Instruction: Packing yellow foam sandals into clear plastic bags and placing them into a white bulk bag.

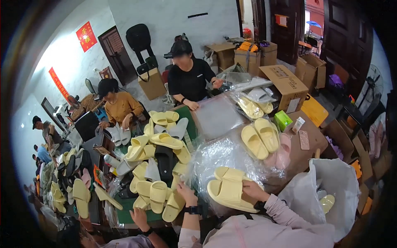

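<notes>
My right hand [254, 190] is closed on a pair of pale yellow slippers [225, 192], held over the clear plastic bags with the toe ends to the left. My left hand [187, 194], with a dark watch on its wrist, pinches the edge of a clear plastic bag [191, 175]. Beside it lies a heap of yellow slippers [158, 196], mixed with grey ones and a black slipper [165, 161]. Farther off, another yellow pair [260, 138] rests on plastic next to a pink slipper [284, 151].
A white sack [331, 182] with slippers inside stands at my right. Beyond lie a stack of clear bags [219, 115], bagged slippers [250, 106], a pink phone [304, 140], a green box [283, 120] and a carton [285, 84]. Co-workers sit across and left; one's hand [139, 219] is near.
</notes>
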### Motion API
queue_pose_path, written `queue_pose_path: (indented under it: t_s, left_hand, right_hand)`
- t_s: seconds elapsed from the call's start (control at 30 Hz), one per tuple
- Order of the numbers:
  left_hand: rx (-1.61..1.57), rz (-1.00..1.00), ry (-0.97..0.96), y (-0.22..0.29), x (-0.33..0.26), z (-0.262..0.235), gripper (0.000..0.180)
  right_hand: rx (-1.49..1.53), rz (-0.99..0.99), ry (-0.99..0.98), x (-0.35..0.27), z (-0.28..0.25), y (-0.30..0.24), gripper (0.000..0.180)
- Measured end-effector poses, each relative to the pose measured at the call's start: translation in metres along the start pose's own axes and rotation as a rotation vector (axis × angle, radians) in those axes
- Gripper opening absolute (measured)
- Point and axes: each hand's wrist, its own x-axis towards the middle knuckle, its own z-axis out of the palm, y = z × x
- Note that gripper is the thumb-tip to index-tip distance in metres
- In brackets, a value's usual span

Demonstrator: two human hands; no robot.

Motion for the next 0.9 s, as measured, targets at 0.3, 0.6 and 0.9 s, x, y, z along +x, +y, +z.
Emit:
queue_pose_path:
  t_s: [0.3,0.6,0.9]
  left_hand:
    - [-0.061,0.325,-0.208,-0.036,0.021,-0.025,0.039]
    - [0.646,0.694,-0.033,-0.055,0.018,-0.038,0.013]
    - [0.695,0.793,0.001,-0.040,0.011,-0.054,0.028]
  right_hand:
    - [-0.041,-0.095,-0.072,0.008,0.008,0.007,0.022]
    - [0.162,-0.034,-0.087,0.013,0.018,0.051,0.021]
    - [0.300,-0.040,-0.167,0.007,0.020,-0.004,0.018]
